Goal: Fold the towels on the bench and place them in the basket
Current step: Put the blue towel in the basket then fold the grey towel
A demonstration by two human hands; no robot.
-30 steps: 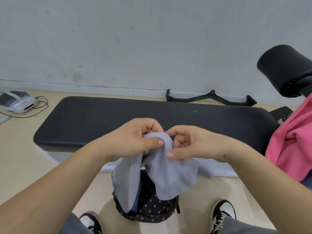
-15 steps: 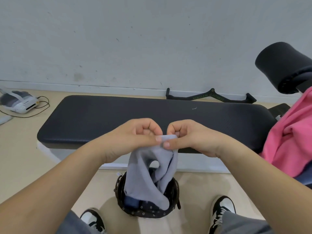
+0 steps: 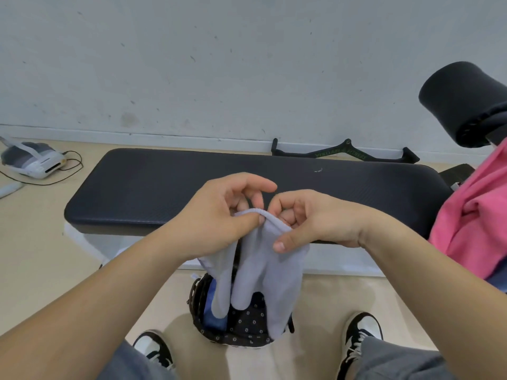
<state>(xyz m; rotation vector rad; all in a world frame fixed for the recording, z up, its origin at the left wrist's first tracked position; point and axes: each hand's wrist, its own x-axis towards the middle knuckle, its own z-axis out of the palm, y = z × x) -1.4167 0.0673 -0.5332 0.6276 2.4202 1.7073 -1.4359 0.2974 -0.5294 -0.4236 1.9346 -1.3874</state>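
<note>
Since half a second earlier, the two hands have drawn slightly apart and the left forefinger has lifted, so the gray towel's (image 3: 263, 272) hemmed edge now arches between them. The left grip (image 3: 216, 215) pinches that hem between thumb and curled fingers. The right grip (image 3: 315, 218) pinches the cloth lower down, with its thumb pressed flat on the fabric.

The towel is held in the air in front of the padded black desk (image 3: 164, 187). Its loose folds hang down over the basket (image 3: 197, 297), a dark one with a flower-print lining that stands on the floor between the person's two sneakers. Something blue (image 3: 216, 319) lies inside the basket.

A pink cloth (image 3: 477, 215) is draped at the right end of the desk, below a black roller pad (image 3: 463, 102). A black handle bar (image 3: 345, 154) lies against the wall behind, and a white device (image 3: 33, 163) with a cord sits on the floor at far left.
</note>
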